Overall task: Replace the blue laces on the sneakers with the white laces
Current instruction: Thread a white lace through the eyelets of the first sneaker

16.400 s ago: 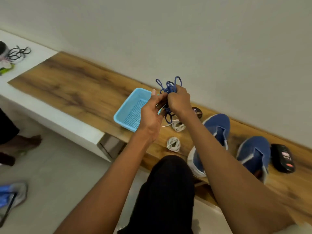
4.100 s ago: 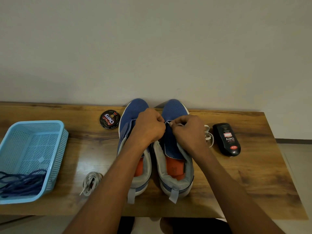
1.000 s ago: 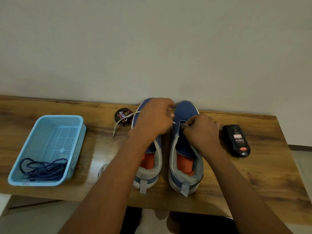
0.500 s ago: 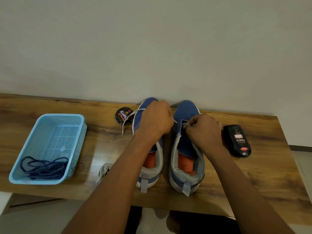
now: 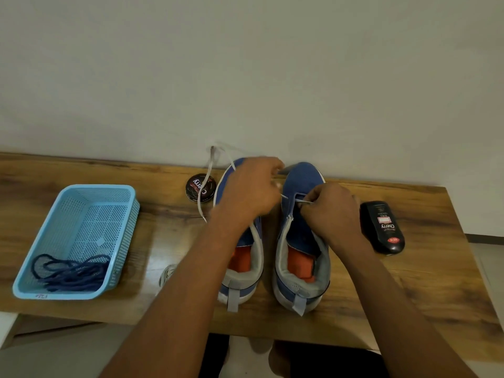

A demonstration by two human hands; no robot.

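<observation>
Head view: the white lace [image 5: 207,175] is barely into the right sneaker [image 5: 300,230], pinched by the left hand [image 5: 249,190] and right hand [image 5: 331,211]. Blue laces [image 5: 72,272] lie in the basket [image 5: 128,230]; a 2nd white lace [image 5: 167,272] waits, coiled on the counter [image 5: 436,282].

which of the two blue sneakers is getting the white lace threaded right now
The right blue sneaker, beside the black polish bottle. Both hands pinch the white lace at its front eyelets; the left blue sneaker shows no lace through it.

Both hands [image 5: 289,197] forward, fingers curled, close together.
</observation>
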